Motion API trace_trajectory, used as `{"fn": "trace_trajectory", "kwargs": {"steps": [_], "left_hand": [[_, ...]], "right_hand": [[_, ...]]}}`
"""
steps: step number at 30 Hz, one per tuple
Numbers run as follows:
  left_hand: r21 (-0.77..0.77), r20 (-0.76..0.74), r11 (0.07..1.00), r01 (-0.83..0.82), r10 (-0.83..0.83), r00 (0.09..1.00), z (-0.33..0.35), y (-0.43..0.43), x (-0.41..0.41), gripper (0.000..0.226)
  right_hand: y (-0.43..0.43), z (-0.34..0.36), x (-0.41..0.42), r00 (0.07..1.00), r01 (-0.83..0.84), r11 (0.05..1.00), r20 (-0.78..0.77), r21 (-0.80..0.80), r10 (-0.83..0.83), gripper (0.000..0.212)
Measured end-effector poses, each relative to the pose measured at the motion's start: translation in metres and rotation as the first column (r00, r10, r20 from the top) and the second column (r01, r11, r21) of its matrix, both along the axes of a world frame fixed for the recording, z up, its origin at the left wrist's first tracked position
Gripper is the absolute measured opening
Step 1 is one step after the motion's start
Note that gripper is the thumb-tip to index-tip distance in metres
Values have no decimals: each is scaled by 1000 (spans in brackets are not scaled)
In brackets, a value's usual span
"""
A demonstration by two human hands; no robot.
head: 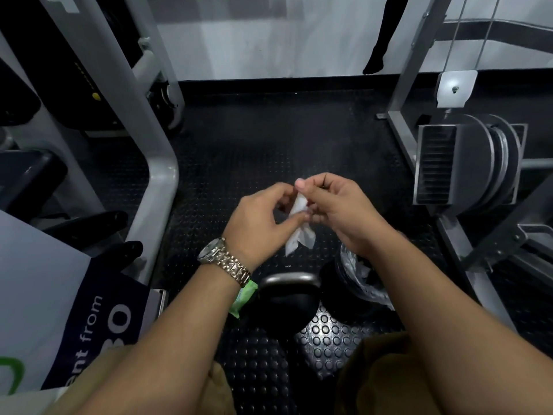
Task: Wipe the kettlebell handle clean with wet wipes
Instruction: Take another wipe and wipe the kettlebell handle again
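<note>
Nearest the camera, knees in olive-brown trousers (386, 381) are seen at the bottom edge, with two bare forearms reaching forward above them. A silver metal wristwatch (223, 260) is worn on the left wrist. A crumpled white wet wipe (299, 235) is held in the air between both hands: its upper part is pinched by the curled fingers and thumb of the left hand (257, 223) and by the fingertips of the right hand (338, 211), while its lower end hangs free.

Below the hands, a black cast-iron kettlebell (287, 307) stands upright on the black studded rubber floor (269, 145), its curved handle (288, 278) untouched. A green wipes packet (244, 298) lies just beside it, partly hidden under the left wrist. A black round bin with a clear plastic liner (359, 283) stands on the kettlebell's other side. Grey steel machine frames are seen at left (155, 175) and right (401, 94), and a white and navy printed bag (45, 295) at far left.
</note>
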State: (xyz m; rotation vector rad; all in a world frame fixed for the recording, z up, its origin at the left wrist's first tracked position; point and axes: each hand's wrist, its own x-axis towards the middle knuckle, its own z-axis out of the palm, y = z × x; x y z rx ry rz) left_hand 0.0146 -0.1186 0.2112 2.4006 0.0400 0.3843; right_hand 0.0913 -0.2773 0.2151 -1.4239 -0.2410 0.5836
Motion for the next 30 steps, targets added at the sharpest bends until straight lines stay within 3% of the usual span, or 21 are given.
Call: {"fn": "trace_trajectory", "kwargs": {"steps": [5, 8, 12, 17, 22, 26, 30], "left_hand": [[-321, -46, 947, -23, 9, 999, -3, 10, 7, 25], [-481, -55, 877, -5, -25, 998, 3, 15, 7, 12], [-684, -108, 729, -26, -67, 992, 8, 18, 5, 19], [-756, -128, 647, -98, 1, 992, 11, 15, 6, 22], [-739, -140, 644, -197, 139, 980, 4, 35, 12, 19], [-748, -179, 628, -215, 121, 976, 3, 32, 13, 18], [-777, -220, 584, -235, 98, 970, 5, 31, 12, 26]], "right_hand": [[-7, -3, 2, 996, -82, 993, -38, 88, 86, 55], [-10, -2, 6, 993, -108, 987, -35, 121, 113, 52], [-13, -3, 9, 996, -94, 993, 11, 77, 93, 41], [-9, -1, 11, 997, 68, 995, -44, 71, -65, 23], [-10, -4, 19, 962, 239, 967, -153, 88, -224, 27], [-8, -6, 17, 952, 194, 975, -262, 109, -160, 29], [-7, -8, 16, 955, 39, 995, -297, 94, -9, 15]]}}
